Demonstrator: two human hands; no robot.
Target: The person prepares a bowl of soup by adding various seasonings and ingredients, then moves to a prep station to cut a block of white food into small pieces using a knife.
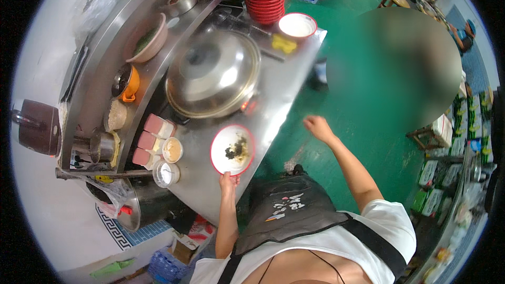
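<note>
My left hand [229, 181] grips the near rim of a white enamel bowl [216, 152] with a red edge, at the front of the steel counter. Dark chopped bits and a yellowish-brown seasoning [240, 148] lie inside that bowl. Out over the green floor, apart from the counter, is my right hand [318, 128]; its fingers are curled in and nothing shows in them. Left of the bowl stand a tub of tan powder [172, 150] and a clear tub of white granules [166, 173]. A large domed metal lid [215, 75] covers the pot beyond.
Red-rimmed bowls [263, 4] are stacked at the counter's far end, beside a single bowl [297, 25] and a yellow object [284, 43]. Pink-and-white containers [154, 138] stand under a steel shelf [158, 75] holding pots and a basin [152, 41]. A large blur hides part of the floor.
</note>
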